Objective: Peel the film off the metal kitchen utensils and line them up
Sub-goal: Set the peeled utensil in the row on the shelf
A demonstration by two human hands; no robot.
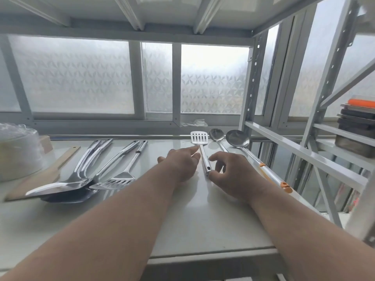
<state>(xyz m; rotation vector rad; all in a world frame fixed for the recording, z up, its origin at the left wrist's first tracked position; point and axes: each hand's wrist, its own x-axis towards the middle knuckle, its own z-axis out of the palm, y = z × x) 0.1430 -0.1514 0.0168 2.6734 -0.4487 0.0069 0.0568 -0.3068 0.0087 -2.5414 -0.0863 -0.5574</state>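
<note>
slotted spatula [199,138] flat beside two ladles [237,138]

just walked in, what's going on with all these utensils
A person is setting a slotted spatula on the table, beside a small ladle and a large ladle. The left hand rests against its handle; the right hand pinches the handle's end. More utensils lie piled at the left.

Both forearms reach forward over the tabletop [192,220] toward its far edge. The left hand [180,165] lies palm down, fingers extended (index pointing farthest). The right hand [229,171] hovers just beside it, fingers loosely curled, thumb and fingertips near each other.
</note>
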